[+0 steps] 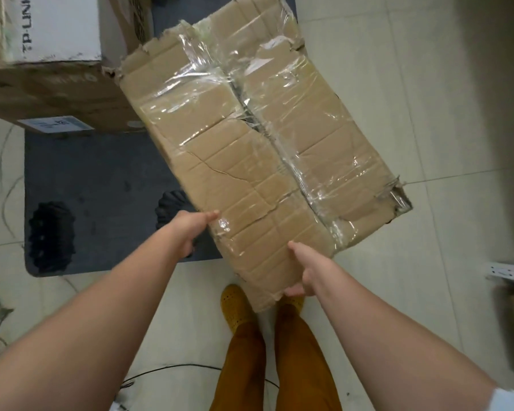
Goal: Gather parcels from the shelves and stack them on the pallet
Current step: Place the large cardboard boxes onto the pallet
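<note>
Nearest the lens, two bare forearms reach down and forward. The left hand [190,229] grips the near left edge of a battered, tape-wrapped parcel [250,149], thumb lying on top and fingers curled under. The right hand [306,272] pinches the near corner the same way, thumb above, fingers beneath. The parcel hangs tilted in the air, its far end over the dark grey pallet [101,173] on the tiled floor [398,84], just beside a brown box [57,90] with a white carton on top already standing there. This looks like the placing step. The next move likely calls for lowering the parcel flat onto the bare part of the pallet, squared beside that box.
</note>
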### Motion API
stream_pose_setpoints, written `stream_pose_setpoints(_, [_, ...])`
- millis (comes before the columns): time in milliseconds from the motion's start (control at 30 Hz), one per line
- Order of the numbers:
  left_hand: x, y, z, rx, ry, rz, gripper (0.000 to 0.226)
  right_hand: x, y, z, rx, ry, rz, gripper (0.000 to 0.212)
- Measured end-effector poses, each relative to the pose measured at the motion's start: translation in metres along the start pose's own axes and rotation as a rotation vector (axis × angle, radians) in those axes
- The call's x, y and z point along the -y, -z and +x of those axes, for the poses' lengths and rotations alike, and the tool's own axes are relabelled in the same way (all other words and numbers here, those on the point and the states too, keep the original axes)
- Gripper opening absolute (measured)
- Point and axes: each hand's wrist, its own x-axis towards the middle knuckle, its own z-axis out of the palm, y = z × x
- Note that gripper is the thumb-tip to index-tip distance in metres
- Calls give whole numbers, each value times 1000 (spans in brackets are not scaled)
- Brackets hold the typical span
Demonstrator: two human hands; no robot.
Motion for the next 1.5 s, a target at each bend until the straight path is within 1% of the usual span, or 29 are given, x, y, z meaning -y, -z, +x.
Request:
stream_pose_setpoints(67, [16, 2, 1, 0, 31, 7, 76, -4, 5, 3, -20, 22, -184, 39])
stream_pose_setpoints(100, [22, 3, 2, 1, 39, 12, 79, -5, 10, 6, -65, 32, -232, 37])
stream_pose_setpoints(133, [28, 6, 5, 17, 47, 6, 82, -3, 16, 15, -131, 61, -219, 38])
stream_pose_setpoints(167, [32, 7, 6, 27, 44, -3, 83, 1, 22, 20, -209, 105, -169, 45])
stream_pose_setpoints(267, [39, 7, 11, 37, 7, -25, 84, 21, 42, 25, -557, 269, -128, 97])
stream_pose_setpoints(300, [38, 5, 12, 36, -9, -22, 84, 29, 47, 21, -626, 351, -125, 105])
stream_pose_setpoints(367, [36, 0, 14, 45, -36, -28, 81, 46, 58, 23, -742, 547, -97, 111])
stream_pose_setpoints(433, [34, -7, 15, 72, -46, -29, 72, 60, 74, 28, -861, 706, -183, 118])
stream_pose_setpoints(500, [34, -12, 17, 81, -39, -14, 62, 71, 91, 34, -908, 754, -386, 127])
stream_pose_setpoints(533, [34, -15, 17, 83, -33, -12, 59, 75, 99, 37, -878, 741, -453, 132])
stream_pose_setpoints(633, [33, -22, 20, 89, -9, -51, 57, 83, 116, 38, -744, 662, -501, 140])
stream_pose_setpoints(733, [30, -26, 19, 115, 11, -171, 64, 79, 124, 39, -754, 633, -543, 132])
stream_pose_setpoints(800, [25, -26, 21, 99, -21, -190, 67, 72, 124, 41, -769, 608, -493, 124])
stream_pose_setpoints(933, [-2, -22, 20, 114, -137, -212, 40, 56, 113, 41, -792, 482, -397, 113])
stream_pose_setpoints(967, [-11, -20, 20, 116, -171, -224, 38, 54, 109, 38, -791, 430, -381, 111])
stream_pose_setpoints(1033, [-27, -13, 24, 84, -231, -250, 58, 52, 99, 34, -772, 350, -326, 98])
stream_pose_setpoints(1067, [-29, -8, 28, 51, -244, -216, 65, 52, 93, 33, -763, 338, -289, 85])
stream_pose_setpoints(1100, [-28, -3, 30, 10, -257, -163, 66, 52, 88, 34, -762, 337, -254, 69])
stream_pose_setpoints(1133, [-25, 3, 31, -31, -252, -97, 64, 52, 83, 35, -760, 343, -227, 55])
stream_pose_setpoints(1167, [-18, 9, 32, -72, -230, -49, 62, 52, 78, 37, -756, 356, -204, 47])
stream_pose_setpoints(1267, [4, 22, 33, -120, -95, -27, 63, 56, 60, 36, -721, 423, -120, 34])
stream_pose_setpoints(1333, [13, 28, 34, -135, -46, -27, 67, 64, 48, 30, -705, 488, -68, 27])
stream_pose_setpoints(1400, [16, 35, 38, -131, -27, -56, 67, 76, 40, 26, -701, 561, -46, 26])
stream_pose_setpoints(1500, [8, 44, 41, -119, -44, -128, 72, 98, 28, 16, -645, 696, -60, 37])
